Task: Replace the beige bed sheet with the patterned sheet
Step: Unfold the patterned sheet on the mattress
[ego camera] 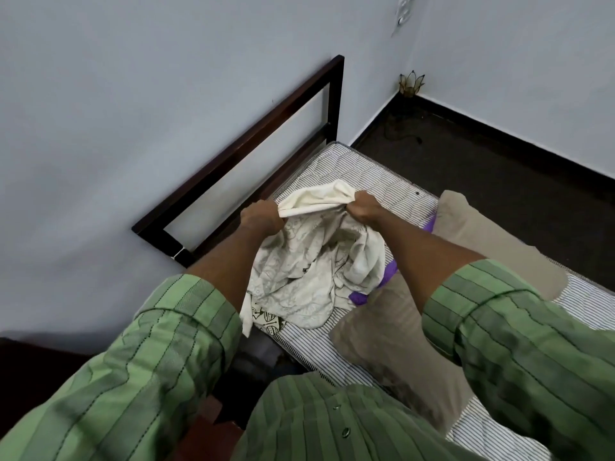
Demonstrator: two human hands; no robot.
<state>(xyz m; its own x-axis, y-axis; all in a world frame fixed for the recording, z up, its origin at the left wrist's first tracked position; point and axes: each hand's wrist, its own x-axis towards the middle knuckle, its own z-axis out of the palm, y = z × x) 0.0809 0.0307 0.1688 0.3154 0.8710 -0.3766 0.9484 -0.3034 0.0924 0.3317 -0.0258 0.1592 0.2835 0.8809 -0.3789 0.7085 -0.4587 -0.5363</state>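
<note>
A crumpled cream sheet with a faint printed pattern (pixel 299 271) hangs in a bunch over the bare striped mattress (pixel 359 168). My left hand (pixel 261 216) and my right hand (pixel 364 206) each grip its upper edge, with a short stretch of cloth pulled taut between them. The bundle's lower end lies on the mattress near the bed's left side. A plain beige cloth or cushion (pixel 472 227) lies on the mattress to the right, and another beige piece (pixel 386 331) lies nearer to me. Something purple (pixel 389 271) shows between the bundle and the beige pieces.
A dark wooden headboard (pixel 253 141) stands against the pale wall behind the bed. Dark floor (pixel 466 154) runs along the bed's right side, with a cable and a small lotus-shaped ornament (pixel 411 83) in the corner. My green striped sleeves fill the foreground.
</note>
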